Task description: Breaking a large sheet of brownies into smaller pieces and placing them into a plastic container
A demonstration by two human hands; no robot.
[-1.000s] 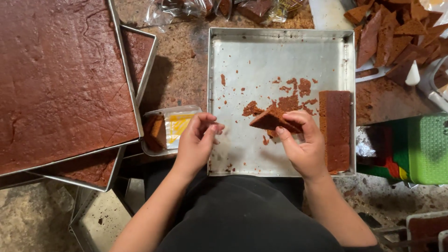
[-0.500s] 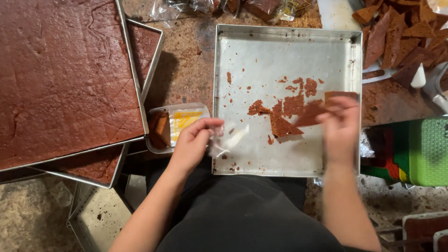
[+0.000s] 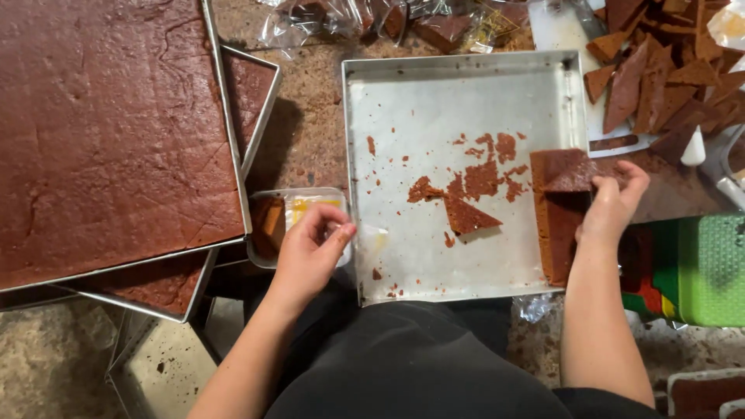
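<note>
A square metal baking tray (image 3: 434, 101) lies in front of me, nearly bare, with brown cake crumbs and one triangular cake piece (image 3: 468, 216) on its floor. A strip of brown cake (image 3: 557, 233) runs along its right wall. My right hand (image 3: 613, 203) grips a cut piece of that cake (image 3: 570, 174) at the strip's upper end, lifting its edge. My left hand (image 3: 310, 252) hovers over a small clear plastic box (image 3: 272, 225) left of the tray, fingers pinched together on a bit of clear film; the box holds a brown cake piece and something yellow.
Two stacked trays of uncut brown cake (image 3: 109, 132) fill the left side. A heap of cut triangular cake pieces (image 3: 660, 77) lies at top right. Wrapped pieces in clear bags (image 3: 372, 19) sit at the top. A green crate (image 3: 710, 268) stands at the right.
My right hand has put down the triangular piece in the tray's middle and moved right to the cake strip. My left hand has drawn back toward the plastic box.
</note>
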